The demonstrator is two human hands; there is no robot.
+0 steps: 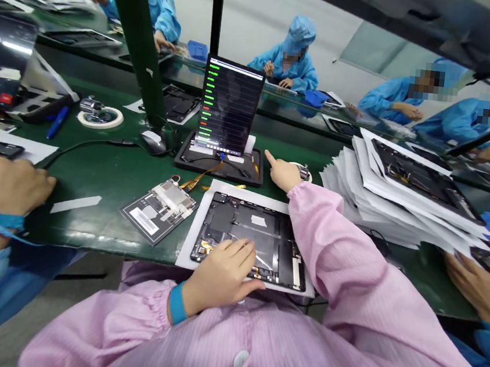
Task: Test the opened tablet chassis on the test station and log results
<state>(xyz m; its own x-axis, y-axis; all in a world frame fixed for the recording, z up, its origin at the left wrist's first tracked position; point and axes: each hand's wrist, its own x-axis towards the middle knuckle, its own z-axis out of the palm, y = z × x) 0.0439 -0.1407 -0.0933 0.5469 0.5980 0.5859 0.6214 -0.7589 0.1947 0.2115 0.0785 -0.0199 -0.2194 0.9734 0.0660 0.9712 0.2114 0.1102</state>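
Left hand (222, 274): fingers together and slightly curled, laid on the near left corner of the opened tablet shell (249, 222), clamped on nothing that can be made out. Right hand (284, 175): forefinger out, other fingers folded in, empty, its tip just short of the foot of the upright screen (229, 106). Tablet shell: back off, inner parts bare, lying flat on a white sheet (190, 242) at the near edge of the table (106, 175), directly before the person. Circuit board (159, 206): loose on the table just left of the sheet, joined by an orange flex cable (195, 181) towards the black tray (220, 169) in which the screen stands. Screen: lit, a column of green bars with one red among them, so by appearance a check is running and not all rows are passed; the shell is not yet closed. Stack of trays (402, 188): right, more opened units on top. Co-worker's hand (6, 184): far left, apart.
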